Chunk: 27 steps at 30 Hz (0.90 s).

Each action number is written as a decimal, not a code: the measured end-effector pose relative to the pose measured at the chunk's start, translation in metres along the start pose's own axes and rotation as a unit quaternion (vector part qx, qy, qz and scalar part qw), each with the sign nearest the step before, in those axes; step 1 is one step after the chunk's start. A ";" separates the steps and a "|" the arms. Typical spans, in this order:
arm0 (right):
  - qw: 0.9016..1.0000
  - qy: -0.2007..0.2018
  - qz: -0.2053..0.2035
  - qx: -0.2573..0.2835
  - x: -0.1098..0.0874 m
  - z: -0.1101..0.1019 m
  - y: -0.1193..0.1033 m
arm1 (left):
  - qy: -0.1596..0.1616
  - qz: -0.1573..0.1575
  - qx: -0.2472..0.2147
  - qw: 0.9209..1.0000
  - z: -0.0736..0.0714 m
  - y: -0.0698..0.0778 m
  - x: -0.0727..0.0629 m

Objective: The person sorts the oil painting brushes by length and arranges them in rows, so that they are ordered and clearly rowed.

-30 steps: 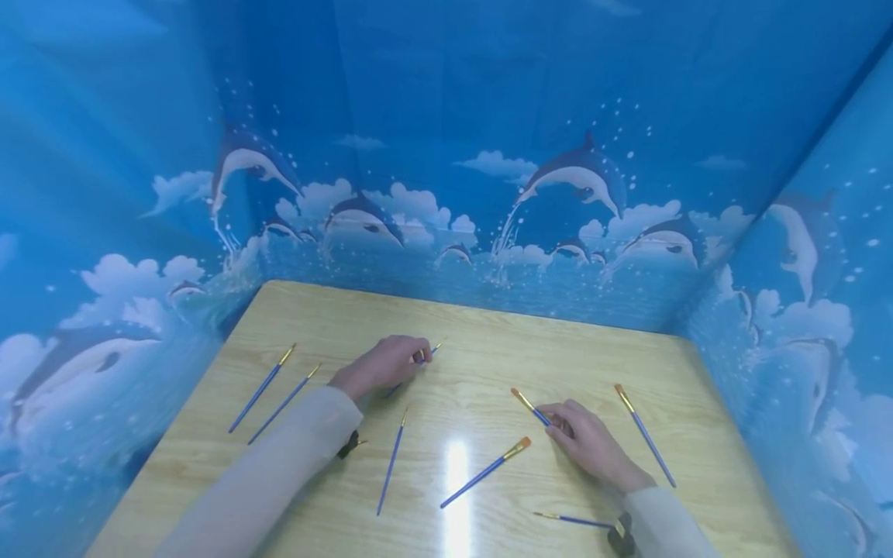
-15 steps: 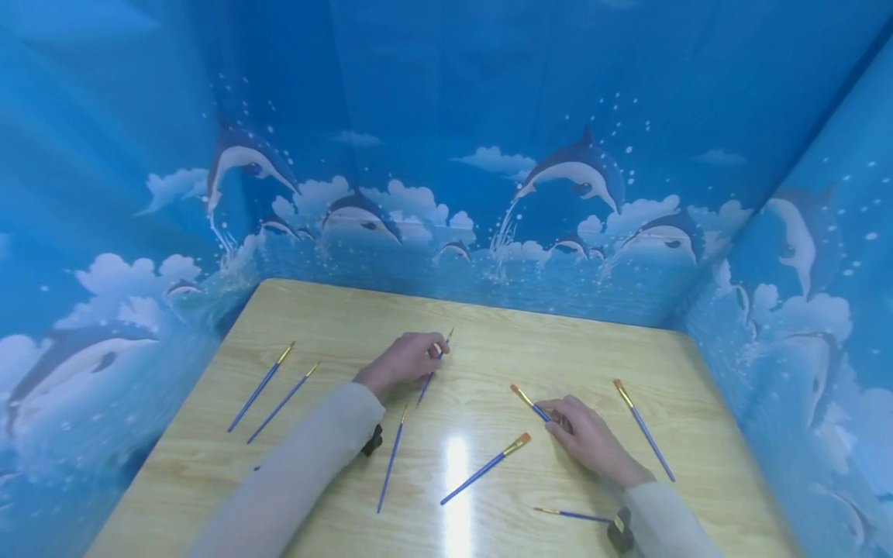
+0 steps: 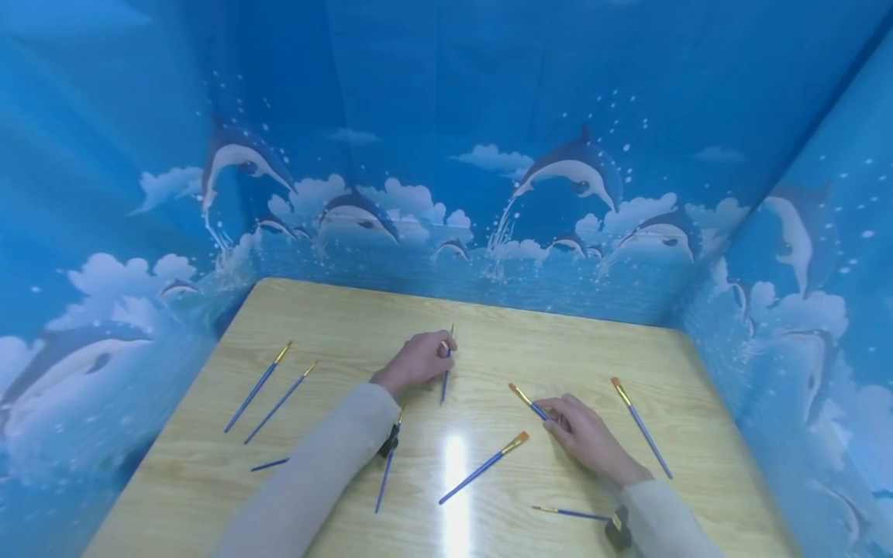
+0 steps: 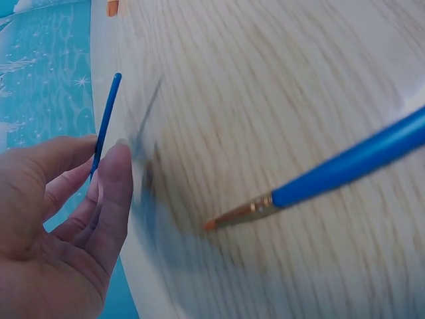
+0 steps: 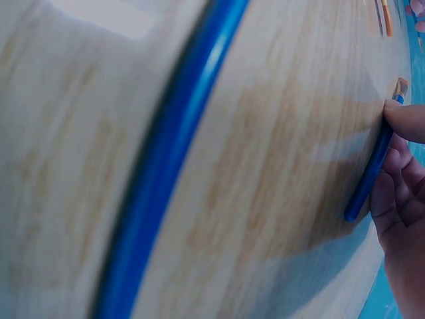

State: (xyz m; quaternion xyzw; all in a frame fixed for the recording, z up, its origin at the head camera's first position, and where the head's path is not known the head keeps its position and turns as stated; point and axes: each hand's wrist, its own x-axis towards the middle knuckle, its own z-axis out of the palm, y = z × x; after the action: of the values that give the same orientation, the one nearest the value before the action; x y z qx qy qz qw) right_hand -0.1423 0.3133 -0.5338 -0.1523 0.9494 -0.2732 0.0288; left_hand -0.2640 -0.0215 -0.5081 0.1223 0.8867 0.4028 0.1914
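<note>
Brush (image 3: 445, 386) pinched in our left hand (image 3: 418, 360) now points straighter, bringing it nearer the second brush (image 3: 528, 401) our right hand (image 3: 586, 439) grips.

You work in a small screened-off booth: blue sheets (image 3: 432, 85) printed with dolphins (image 3: 574, 169) and clouds (image 3: 408, 200) enclose your wood-grain table (image 3: 551, 341) on three sides; what room lies beyond is hidden.

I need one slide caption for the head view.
Left hand pinches one paintbrush, right hand another; more brushes lie on the wood-grain table.
</note>
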 end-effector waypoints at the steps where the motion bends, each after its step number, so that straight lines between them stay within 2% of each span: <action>1: 1.000 0.000 -0.001 0.000 0.000 0.000 0.000 | 0.001 -0.004 0.002 1.000 0.001 0.000 0.001; 8: 1.000 -0.002 -0.002 0.005 0.000 0.000 0.000 | 0.014 -0.008 0.024 1.000 0.007 0.000 0.004; 13: 1.000 -0.001 -0.001 0.005 0.000 0.000 0.000 | 0.031 -0.003 0.081 0.996 0.010 0.001 0.007; 18: 1.000 -0.002 0.005 0.004 0.000 -0.001 0.000 | 0.040 0.002 0.113 0.993 0.012 0.002 0.007; 23: 1.000 -0.003 0.008 0.002 0.000 -0.001 -0.002 | 0.038 0.002 0.116 0.993 0.012 0.002 0.005; 27: 1.000 -0.001 0.002 0.000 -0.001 -0.002 -0.003 | 0.043 0.014 0.115 0.992 0.012 0.001 0.003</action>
State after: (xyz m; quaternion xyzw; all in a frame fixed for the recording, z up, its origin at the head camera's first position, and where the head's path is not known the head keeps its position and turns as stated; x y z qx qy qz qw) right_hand -0.1406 0.3117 -0.5307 -0.1507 0.9496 -0.2732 0.0301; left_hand -0.2615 -0.0116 -0.5157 0.1386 0.9328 0.3053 0.1323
